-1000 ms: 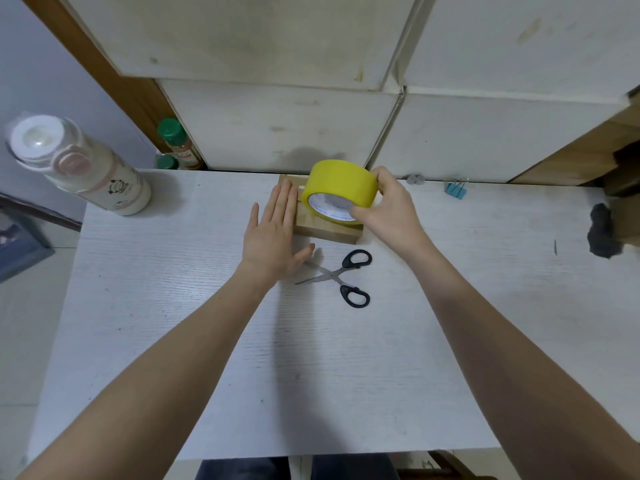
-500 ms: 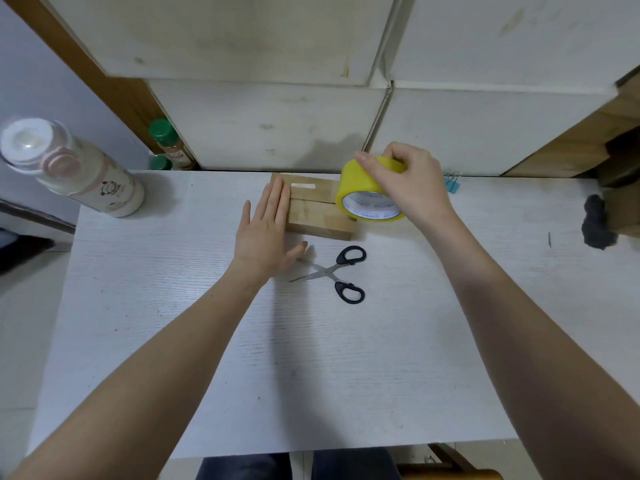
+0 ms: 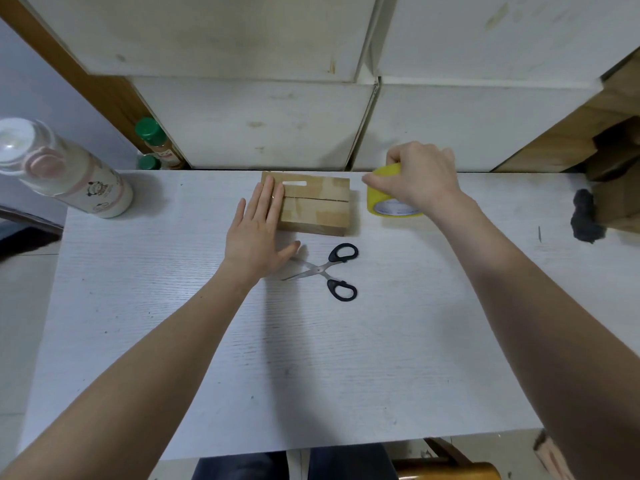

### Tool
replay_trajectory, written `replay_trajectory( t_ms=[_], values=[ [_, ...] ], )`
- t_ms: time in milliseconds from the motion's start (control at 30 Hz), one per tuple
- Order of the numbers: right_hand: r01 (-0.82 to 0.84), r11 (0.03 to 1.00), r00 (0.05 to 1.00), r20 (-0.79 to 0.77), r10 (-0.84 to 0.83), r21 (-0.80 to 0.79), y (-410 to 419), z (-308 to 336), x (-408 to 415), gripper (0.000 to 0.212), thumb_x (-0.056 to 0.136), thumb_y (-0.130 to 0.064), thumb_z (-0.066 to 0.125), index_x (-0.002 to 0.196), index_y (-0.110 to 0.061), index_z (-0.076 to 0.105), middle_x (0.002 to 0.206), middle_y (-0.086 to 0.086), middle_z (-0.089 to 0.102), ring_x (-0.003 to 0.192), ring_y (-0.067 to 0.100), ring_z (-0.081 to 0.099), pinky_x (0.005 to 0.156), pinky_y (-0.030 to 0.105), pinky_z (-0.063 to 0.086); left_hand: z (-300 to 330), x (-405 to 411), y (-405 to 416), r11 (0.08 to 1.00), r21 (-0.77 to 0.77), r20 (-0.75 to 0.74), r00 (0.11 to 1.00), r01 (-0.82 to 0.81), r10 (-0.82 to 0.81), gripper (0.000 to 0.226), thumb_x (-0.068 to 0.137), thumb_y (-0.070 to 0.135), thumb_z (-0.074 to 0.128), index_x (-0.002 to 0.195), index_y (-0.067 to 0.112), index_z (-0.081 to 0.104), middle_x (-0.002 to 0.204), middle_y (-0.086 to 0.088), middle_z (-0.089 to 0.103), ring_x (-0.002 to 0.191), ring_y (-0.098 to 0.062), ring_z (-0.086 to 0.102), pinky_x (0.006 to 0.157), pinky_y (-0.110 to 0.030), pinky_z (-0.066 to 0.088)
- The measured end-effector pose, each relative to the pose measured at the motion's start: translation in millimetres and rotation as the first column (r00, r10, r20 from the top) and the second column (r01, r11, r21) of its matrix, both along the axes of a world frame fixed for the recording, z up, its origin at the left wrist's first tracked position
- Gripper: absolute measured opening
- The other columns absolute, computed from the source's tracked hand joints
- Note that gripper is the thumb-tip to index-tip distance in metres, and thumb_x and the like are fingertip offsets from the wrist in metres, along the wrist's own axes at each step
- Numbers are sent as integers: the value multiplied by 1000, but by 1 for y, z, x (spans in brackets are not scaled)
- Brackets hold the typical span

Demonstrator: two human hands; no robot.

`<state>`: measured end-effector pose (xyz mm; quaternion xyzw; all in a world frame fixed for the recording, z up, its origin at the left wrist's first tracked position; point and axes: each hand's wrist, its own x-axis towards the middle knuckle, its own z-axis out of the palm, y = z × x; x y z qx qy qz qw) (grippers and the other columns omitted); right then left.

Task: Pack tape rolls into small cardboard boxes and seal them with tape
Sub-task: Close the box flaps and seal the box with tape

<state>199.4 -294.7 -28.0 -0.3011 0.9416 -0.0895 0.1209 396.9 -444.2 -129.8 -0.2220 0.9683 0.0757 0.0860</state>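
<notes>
Cardboard, brown and closed with its 2 top flaps meeting in a seam, the small box (image 3: 313,206) lies at the far middle of the white table (image 3: 311,358), and the left hand (image 3: 258,233) rests flat with straight fingers on its left end. Just to the right of the box, the right hand (image 3: 417,180) curls over the yellow tape roll (image 3: 386,199), gripping it from above; whether the roll touches the table is unclear. Black-handled scissors (image 3: 327,270) lie open just in front of the box, and a white bottle (image 3: 65,171) stands at the far left.

Closed cardboard box (image 3: 315,207) beside yellow tape roll (image 3: 379,199).
</notes>
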Motion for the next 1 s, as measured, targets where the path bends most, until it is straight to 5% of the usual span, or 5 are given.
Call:
replay_trajectory(
  t_ms=[500, 767, 900, 1000],
  values=[
    [-79, 967, 993, -65, 97, 243, -10, -36, 0, 44, 83, -60, 54, 79, -16, 56, 82, 3, 57, 81, 25, 47, 84, 38, 26, 0, 0, 0, 1000, 11, -18, 1000, 1, -1, 96, 86, 62, 44, 151, 15, -11, 159, -2, -17, 147, -18, -11, 119, -39, 3],
    [-59, 959, 985, -137, 101, 278, -16, -49, 4, 42, 87, -48, 53, 63, -16, 39, 76, 4, 53, 72, 25, 47, 87, 38, 28, 0, 1, 0, 999, 35, -46, 998, 39, -37, 90, 85, 58, 51, 151, 31, -4, 159, -9, -14, 147, -24, -7, 118, -41, 4],
    [-66, 963, 981, -162, 111, 262, -18, -55, 8, 33, 86, -46, 53, 74, -17, 45, 88, 8, 63, 85, 27, 58, 83, 37, 27, 0, 1, 1, 999, 35, -53, 998, 28, -26, 87, 85, 58, 51, 151, 31, 1, 159, -9, -12, 147, -24, -6, 118, -42, 4],
    [-61, 964, 981, -162, 106, 260, -21, -58, 11, 29, 85, -41, 54, 71, -18, 43, 88, 8, 65, 78, 26, 52, 80, 36, 26, 2, -1, 3, 1000, 12, -65, 998, 4, -3, 83, 85, 61, 47, 152, 30, 8, 160, -9, -7, 147, -23, -3, 117, -45, 1]
  ],
)
